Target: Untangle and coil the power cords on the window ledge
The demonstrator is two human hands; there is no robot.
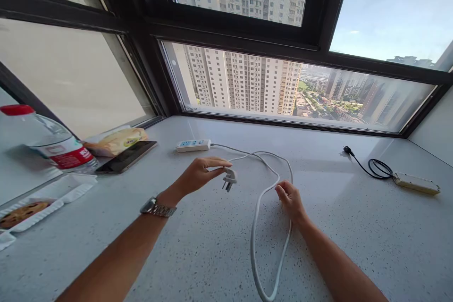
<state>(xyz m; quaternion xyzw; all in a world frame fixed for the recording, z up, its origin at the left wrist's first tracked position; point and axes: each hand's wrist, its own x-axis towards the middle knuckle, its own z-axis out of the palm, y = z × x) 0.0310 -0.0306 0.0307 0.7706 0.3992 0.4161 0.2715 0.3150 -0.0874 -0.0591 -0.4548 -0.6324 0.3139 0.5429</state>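
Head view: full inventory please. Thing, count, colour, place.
power strip: 1, white, back centre of the counter
cable: 1, white, looped mid-counter
plug: 1, white, at left fingertips
second strip: 1, cream, far right, with black cord
bottle: 1, clear, red cap, far left
tablet: 1, dark, left
snack bag: 1, yellowish, behind tablet
tray: 1, white, left edge, holds a cookie
watch: 1, silver, left wrist
left hand: pinching plug
right hand: on cable
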